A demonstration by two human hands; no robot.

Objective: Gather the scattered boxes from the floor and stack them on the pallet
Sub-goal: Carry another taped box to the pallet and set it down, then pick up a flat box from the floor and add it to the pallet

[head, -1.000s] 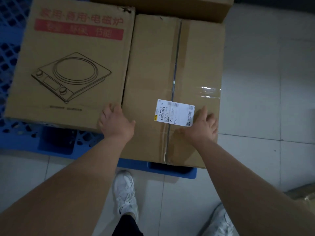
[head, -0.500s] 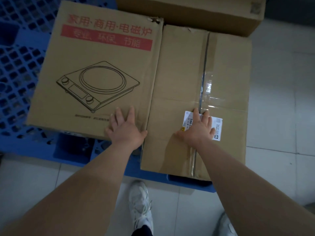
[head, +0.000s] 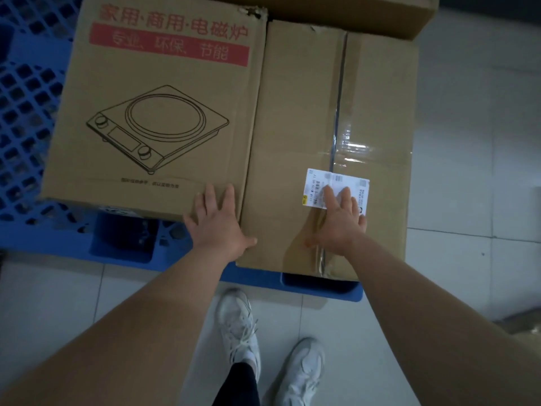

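Blue pallet point(head: 29, 112) shows at left, bearing the printed box point(head: 152, 112); the left hand point(head: 218, 224) lies flat on that box's near right corner, fingers straight, grasping nothing, thumb reaching toward the plain box point(head: 295, 112) just beside it; the right hand point(head: 339, 227) presses flat on the plain box, fingers spread over its label point(head: 316, 180), likewise holding nothing; a third box point(head: 366, 13) sits behind both. I judge the step to be settling the plain box square against its neighbour on the pallet, the placing all but done. Next calls for lifting both hands off and turning to the floor point(head: 483, 171) for another; cardboard point(head: 527, 328) at the far right edge may be one, though too little shows.
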